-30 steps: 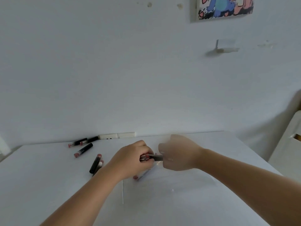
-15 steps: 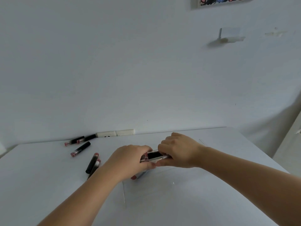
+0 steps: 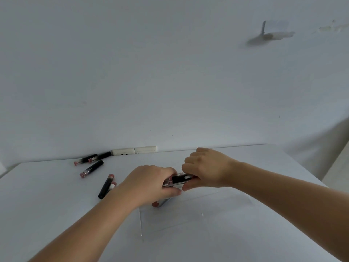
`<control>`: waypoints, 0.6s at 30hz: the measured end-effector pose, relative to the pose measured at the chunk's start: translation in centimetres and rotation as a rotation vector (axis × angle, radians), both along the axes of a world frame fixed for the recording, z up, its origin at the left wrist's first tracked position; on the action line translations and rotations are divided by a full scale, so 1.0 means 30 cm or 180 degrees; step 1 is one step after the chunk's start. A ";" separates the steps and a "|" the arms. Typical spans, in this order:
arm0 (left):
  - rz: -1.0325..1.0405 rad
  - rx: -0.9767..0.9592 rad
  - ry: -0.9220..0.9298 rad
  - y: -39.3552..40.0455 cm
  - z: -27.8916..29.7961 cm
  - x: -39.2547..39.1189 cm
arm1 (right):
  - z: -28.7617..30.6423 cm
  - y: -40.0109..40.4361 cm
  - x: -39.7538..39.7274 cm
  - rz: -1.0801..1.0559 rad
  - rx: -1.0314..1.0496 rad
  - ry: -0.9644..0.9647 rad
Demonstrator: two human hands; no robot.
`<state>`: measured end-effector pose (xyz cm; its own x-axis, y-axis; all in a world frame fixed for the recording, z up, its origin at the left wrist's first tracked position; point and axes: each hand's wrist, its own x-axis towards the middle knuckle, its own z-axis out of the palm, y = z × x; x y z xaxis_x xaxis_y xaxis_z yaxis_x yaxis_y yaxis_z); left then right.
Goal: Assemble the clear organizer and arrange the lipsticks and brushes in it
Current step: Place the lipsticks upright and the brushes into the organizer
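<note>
My left hand (image 3: 149,183) and my right hand (image 3: 205,168) meet at the middle of the white table (image 3: 47,201). Together they grip a small clear organizer piece (image 3: 177,181) with a black lipstick showing through it. Flat clear organizer panels (image 3: 188,214) lie on the table just below my hands. A lipstick with a pink end (image 3: 157,204) pokes out from under my left hand. Several black lipsticks lie loose to the left: one pair (image 3: 105,186) by my left wrist, one (image 3: 91,169) further back, two (image 3: 88,159) against the wall.
A white wall socket strip (image 3: 134,150) sits at the table's back edge. A peeling piece of tape (image 3: 272,33) hangs on the wall. The table's right edge (image 3: 294,163) drops off toward a pale object at far right.
My right hand has closed in on the clear piece and now grips it together with my left hand. The view has tilted slightly down.
</note>
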<state>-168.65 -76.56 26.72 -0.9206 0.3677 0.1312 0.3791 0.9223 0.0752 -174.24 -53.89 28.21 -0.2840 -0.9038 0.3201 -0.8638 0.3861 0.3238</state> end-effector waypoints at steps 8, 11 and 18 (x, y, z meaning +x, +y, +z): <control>0.0144 -0.0012 -0.0169 -0.002 0.009 0.001 | -0.069 0.021 0.035 -0.0435 -0.0635 -0.0321; 0.0257 -0.0005 -0.0299 0.006 0.014 0.003 | -0.086 0.038 0.048 -0.0316 -0.0906 -0.0139; 0.0313 -0.0090 -0.0285 0.010 0.020 0.002 | -0.079 0.061 0.058 -0.0297 -0.1103 -0.0205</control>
<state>-168.58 -76.26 27.33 -0.9600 0.2775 0.0377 0.2797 0.9569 0.0781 -172.50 -52.05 25.84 -0.3896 -0.7140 0.5817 -0.8340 0.5415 0.1060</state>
